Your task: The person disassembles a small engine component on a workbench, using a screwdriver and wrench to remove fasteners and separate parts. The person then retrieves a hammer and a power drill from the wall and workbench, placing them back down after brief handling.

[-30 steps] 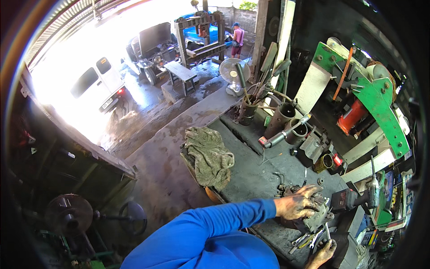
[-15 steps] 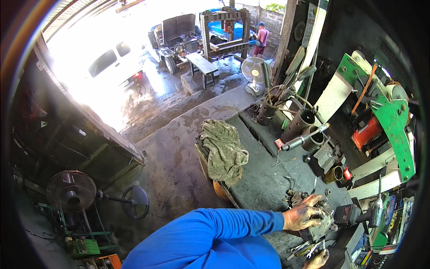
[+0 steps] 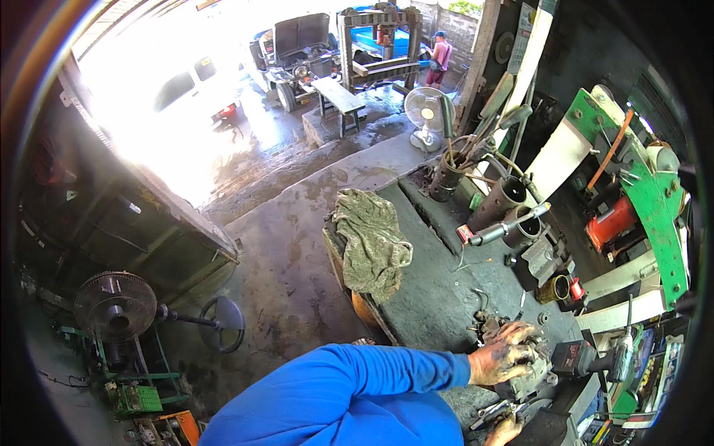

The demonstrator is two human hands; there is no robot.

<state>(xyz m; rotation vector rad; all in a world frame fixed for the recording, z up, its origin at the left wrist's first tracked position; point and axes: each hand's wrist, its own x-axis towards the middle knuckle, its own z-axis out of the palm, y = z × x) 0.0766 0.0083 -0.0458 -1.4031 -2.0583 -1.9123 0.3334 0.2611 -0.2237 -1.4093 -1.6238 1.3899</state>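
Hands on a greasy metal part at the near right of the desk (image 3: 439, 297).
The left hand (image 3: 504, 355) clamps down over the metal part (image 3: 529, 375); the right hand (image 3: 504, 431), low at the edge, seems curled around a small tool, though I cannot tell for sure. Best to keep that top grip firm so the part doesn't twist.

The person is wearing a long-sleeved top in a plain bright blue, with the cloth creasing in soft folds along the left arm and the sleeve ending at the wrist. The left hand (image 3: 504, 355) is showing bare, with no glove, and dark grime or grease is smearing its back and fingers. The right hand (image 3: 504, 431) is showing only partly at the lower edge; it is probably bare and soiled too.
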